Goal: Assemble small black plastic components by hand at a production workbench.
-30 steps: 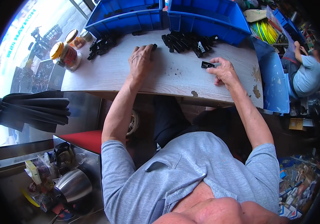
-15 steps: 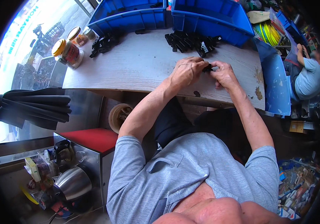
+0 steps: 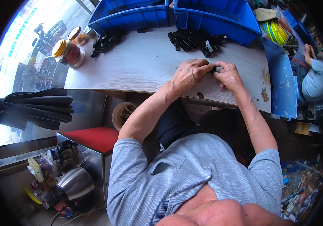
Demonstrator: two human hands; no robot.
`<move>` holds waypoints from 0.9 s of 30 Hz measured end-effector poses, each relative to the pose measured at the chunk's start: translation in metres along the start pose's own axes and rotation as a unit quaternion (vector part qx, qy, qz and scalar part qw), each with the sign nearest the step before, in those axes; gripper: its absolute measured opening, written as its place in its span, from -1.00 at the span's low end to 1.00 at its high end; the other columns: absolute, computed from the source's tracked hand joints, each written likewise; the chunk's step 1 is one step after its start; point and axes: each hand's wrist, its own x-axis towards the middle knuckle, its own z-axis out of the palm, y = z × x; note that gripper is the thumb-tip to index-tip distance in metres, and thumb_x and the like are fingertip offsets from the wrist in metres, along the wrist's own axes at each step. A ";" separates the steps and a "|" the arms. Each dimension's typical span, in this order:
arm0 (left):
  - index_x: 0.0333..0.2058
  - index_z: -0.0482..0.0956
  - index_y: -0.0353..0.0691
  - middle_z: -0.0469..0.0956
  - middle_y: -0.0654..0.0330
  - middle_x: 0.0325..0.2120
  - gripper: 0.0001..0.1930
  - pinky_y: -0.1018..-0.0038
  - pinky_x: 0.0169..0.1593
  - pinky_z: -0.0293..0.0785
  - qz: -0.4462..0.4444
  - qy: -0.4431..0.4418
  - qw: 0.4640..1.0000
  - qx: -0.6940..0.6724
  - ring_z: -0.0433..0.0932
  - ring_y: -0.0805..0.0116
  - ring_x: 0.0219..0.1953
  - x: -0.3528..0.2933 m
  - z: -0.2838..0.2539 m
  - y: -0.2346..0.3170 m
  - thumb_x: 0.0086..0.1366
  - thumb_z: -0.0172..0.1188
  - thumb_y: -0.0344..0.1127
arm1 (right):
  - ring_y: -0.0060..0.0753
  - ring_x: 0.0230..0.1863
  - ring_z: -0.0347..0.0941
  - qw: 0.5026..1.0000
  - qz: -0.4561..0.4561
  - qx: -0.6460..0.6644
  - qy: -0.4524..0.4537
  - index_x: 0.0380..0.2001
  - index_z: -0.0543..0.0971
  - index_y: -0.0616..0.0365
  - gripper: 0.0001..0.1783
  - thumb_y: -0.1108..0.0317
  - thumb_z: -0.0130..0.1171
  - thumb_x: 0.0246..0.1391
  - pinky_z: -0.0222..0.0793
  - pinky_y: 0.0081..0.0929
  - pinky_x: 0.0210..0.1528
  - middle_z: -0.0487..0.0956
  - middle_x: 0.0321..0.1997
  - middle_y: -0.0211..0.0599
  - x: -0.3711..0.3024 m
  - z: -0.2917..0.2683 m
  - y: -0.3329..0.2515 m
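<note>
Over the right part of the table (image 3: 131, 71), my left hand (image 3: 191, 73) and my right hand (image 3: 227, 76) meet at the fingertips. Both are closed on a small black part (image 3: 214, 69), mostly covered by the fingers, so its exact kind does not show. Just beyond my hands lies a pile of black plastic pieces (image 3: 186, 41), several of them long and narrow. One piece in it carries a pale patch (image 3: 208, 46). Farther left, a second heap of black pieces (image 3: 103, 46) rests near the far edge.
Two blue bins (image 3: 131, 20) (image 3: 218, 19) stand along the table's far side. Jars with lids (image 3: 71, 52) are at the left end. A pale blue tub (image 3: 282, 83) adjoins the right edge. A person (image 3: 314, 79) sits beyond it. A steel kettle (image 3: 76, 182) stands lower left.
The small black part shows less between my fingers now. My hands stay together in nearly the same spot, and the whole view has shifted slightly.
</note>
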 end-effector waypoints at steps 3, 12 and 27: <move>0.09 0.61 -0.18 0.63 0.06 -0.06 -0.53 0.28 -0.02 0.60 0.019 -0.005 1.000 0.020 0.65 0.04 -0.08 0.000 0.003 0.001 0.15 0.23 -0.53 | -0.65 -0.79 0.26 1.000 0.002 -0.009 -0.004 -0.04 0.60 0.24 -0.64 0.50 0.22 0.03 0.22 -0.57 -0.76 0.41 -0.70 -0.53 -0.001 0.001 -0.004; 0.14 0.58 -0.18 0.62 0.08 0.02 -0.55 0.22 0.21 0.44 -0.003 -0.031 0.996 0.088 0.54 0.07 0.14 -0.008 0.004 0.013 0.25 0.18 -0.43 | -0.60 -0.79 0.30 1.000 0.006 -0.020 -0.017 -0.13 0.63 0.24 -0.68 0.54 0.27 -0.02 0.26 -0.52 -0.75 0.43 -0.69 -0.48 0.002 0.000 -0.005; 0.06 0.61 -0.07 0.60 0.05 0.02 -0.64 0.04 0.11 0.46 -0.287 0.115 0.885 0.347 0.53 -0.12 0.03 -0.019 -0.093 -0.175 0.29 0.12 -0.28 | -0.55 -0.79 0.35 0.987 0.050 0.132 0.078 0.00 0.51 0.22 -0.50 0.29 0.42 0.02 0.44 -0.47 -0.71 0.34 -0.76 -0.50 -0.001 -0.053 0.017</move>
